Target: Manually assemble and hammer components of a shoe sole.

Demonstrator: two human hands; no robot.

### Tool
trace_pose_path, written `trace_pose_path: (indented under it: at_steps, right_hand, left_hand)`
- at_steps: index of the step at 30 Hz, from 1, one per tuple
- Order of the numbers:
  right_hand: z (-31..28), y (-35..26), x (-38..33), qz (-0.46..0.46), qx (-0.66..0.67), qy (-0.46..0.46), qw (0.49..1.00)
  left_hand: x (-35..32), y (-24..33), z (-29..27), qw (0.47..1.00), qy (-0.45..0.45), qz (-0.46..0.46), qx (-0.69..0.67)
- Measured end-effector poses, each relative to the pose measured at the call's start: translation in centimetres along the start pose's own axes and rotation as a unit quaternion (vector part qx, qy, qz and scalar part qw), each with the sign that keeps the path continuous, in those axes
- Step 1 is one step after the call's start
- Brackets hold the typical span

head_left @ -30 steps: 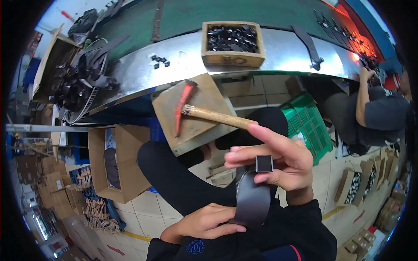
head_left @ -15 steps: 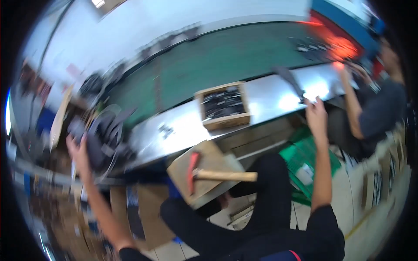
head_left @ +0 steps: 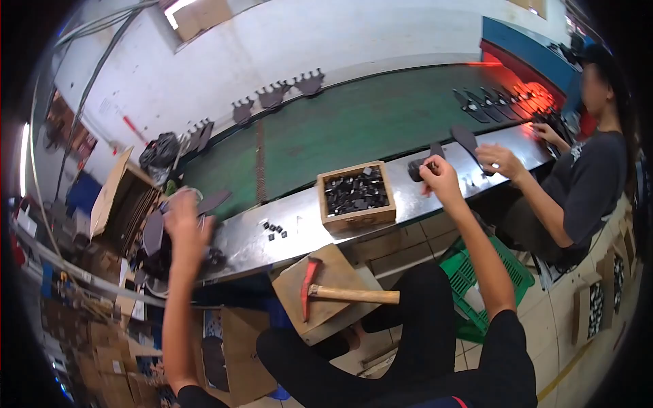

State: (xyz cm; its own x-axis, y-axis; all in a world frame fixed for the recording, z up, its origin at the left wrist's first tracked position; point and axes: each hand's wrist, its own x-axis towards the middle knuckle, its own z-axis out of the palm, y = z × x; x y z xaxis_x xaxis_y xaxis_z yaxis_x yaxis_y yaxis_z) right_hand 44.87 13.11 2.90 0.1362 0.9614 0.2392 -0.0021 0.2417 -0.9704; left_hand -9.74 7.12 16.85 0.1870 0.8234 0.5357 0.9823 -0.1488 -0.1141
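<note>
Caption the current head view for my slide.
Blurred left hand beside piled dark pieces, right hand at a dark item by the metal bench, red-headed hammer lying on a tan slab.

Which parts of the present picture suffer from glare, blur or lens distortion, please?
Head view: glare whitens patches of the metal bench strip; head view: the left hand is blurred, while the hammer looks fairly sharp; head view: fisheye bending grows toward the black rim.
</note>
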Motion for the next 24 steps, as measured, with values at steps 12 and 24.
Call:
trace_pose_path:
  at_steps: [12, 24]
  right_hand:
    - [15.0, -18.3, -17.4, -0.186, 0.170, -0.394, 0.884]
    - [7.6, -2.4, -24.2, -0.069, -0.381, -0.234, 0.891]
  left_hand:
    - [-10.4, 18.2, -10.4, 0.818, -0.060, 0.076, -0.566]
    - [-14.9, 19.6, -1.2, 0.718, 0.052, -0.267, -0.640]
